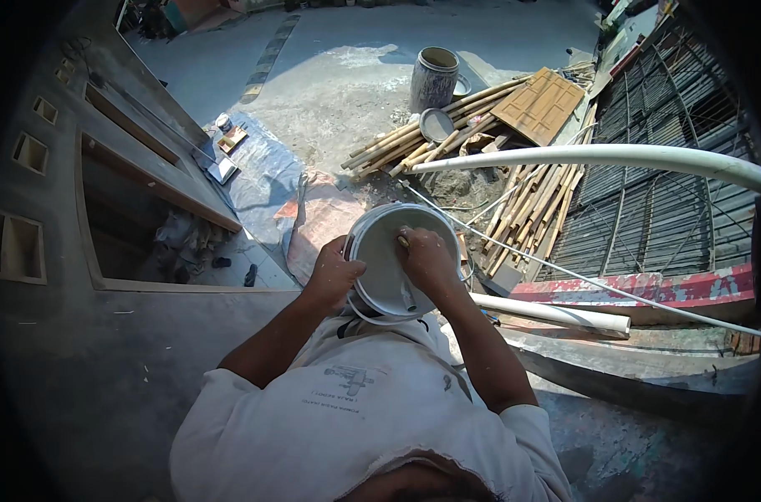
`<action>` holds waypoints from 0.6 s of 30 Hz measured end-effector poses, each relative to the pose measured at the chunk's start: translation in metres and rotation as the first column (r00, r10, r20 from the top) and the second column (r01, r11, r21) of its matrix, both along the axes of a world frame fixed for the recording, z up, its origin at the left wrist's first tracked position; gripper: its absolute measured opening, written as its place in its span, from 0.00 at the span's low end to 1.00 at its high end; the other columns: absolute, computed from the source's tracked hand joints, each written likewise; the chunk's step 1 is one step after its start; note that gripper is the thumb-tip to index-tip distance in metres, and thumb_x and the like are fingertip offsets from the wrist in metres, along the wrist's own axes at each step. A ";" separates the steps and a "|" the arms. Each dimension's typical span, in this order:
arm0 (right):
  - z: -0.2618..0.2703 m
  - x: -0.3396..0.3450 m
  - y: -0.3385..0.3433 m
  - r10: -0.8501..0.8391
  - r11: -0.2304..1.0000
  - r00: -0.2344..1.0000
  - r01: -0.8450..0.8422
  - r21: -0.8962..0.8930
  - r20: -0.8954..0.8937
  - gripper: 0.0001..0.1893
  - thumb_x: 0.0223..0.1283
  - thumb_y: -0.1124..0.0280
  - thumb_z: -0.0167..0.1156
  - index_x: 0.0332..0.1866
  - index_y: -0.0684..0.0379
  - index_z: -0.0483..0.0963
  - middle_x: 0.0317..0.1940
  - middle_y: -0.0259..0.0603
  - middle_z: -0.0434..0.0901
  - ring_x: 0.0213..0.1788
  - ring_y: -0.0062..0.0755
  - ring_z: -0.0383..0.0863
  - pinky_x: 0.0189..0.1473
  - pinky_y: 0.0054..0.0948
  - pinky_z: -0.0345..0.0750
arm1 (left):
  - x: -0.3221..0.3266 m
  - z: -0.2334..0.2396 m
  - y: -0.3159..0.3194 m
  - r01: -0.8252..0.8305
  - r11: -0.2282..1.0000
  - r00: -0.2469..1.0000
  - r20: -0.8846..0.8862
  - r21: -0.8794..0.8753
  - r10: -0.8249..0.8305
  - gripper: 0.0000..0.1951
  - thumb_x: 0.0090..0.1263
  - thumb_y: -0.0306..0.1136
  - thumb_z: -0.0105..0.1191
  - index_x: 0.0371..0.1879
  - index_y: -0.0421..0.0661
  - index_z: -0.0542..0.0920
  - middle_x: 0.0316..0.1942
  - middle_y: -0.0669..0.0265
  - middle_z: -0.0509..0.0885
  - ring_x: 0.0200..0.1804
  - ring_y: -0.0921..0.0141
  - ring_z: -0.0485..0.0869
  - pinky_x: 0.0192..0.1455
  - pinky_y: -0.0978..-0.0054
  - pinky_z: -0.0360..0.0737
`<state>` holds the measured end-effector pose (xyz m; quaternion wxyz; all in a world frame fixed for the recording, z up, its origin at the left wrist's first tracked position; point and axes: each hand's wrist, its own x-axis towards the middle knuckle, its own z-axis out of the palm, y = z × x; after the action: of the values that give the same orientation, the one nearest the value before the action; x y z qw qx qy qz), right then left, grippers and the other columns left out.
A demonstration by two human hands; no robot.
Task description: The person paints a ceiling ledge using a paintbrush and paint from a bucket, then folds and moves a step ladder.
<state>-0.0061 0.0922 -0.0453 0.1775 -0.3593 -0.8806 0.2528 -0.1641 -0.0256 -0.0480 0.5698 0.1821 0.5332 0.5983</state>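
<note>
A white plastic bucket point(457, 251) is in front of my body, its open top facing me. Greyish, smooth matter point(375, 248) covers what I see of its inside; whether it is paint or putty I cannot tell. My left hand point(333, 276) grips the bucket's left rim, thumb over the edge. Inside the opening, my right hand point(427, 260) is closed around a short handle point(404, 241) whose end pokes out by the thumb. A narrow pale piece point(408, 296) shows below that fist, perhaps part of the same tool. White specks dot the right hand.
Bamboo poles point(387, 147), a wooden door panel point(538, 105) and a drum point(434, 78) lie or stand ahead. A white pipe point(581, 155) arches across the right, with a thinner pipe point(518, 249) below. Left are a grey wall point(60, 201) with a doorway and a blue tarp point(261, 163).
</note>
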 end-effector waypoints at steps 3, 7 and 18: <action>-0.009 -0.018 -0.002 -0.017 0.997 0.982 0.030 -0.065 0.190 0.08 0.64 0.71 0.63 0.44 0.63 0.83 0.38 0.56 0.85 0.40 0.57 0.85 0.47 0.46 0.80 | -0.017 -0.013 -0.002 -0.004 0.999 0.998 0.062 -0.050 0.007 0.24 0.54 0.12 0.51 0.54 0.34 0.78 0.42 0.61 0.86 0.40 0.70 0.86 0.47 0.72 0.84; 0.019 -0.005 -0.010 -0.080 0.973 0.992 0.055 -0.223 -0.103 0.09 0.63 0.73 0.66 0.45 0.64 0.83 0.35 0.50 0.87 0.35 0.46 0.88 0.40 0.34 0.83 | -0.034 -0.025 -0.003 0.037 0.997 0.999 0.017 -0.062 -0.036 0.25 0.54 0.12 0.50 0.55 0.34 0.78 0.43 0.61 0.86 0.42 0.70 0.86 0.49 0.72 0.84; -0.005 0.082 -0.024 -0.809 0.500 0.383 0.049 -0.865 -0.446 0.09 0.68 0.75 0.63 0.47 0.69 0.76 0.39 0.47 0.83 0.39 0.35 0.89 0.42 0.31 0.91 | -0.030 -0.025 0.003 0.065 0.998 0.995 0.078 -0.022 -0.063 0.26 0.54 0.13 0.50 0.56 0.35 0.78 0.45 0.60 0.85 0.45 0.71 0.85 0.54 0.71 0.83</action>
<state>0.0758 0.0678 -0.0502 0.4730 -0.4738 -0.3484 0.6561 -0.1942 -0.0230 -0.0728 0.6110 0.1690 0.5119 0.5797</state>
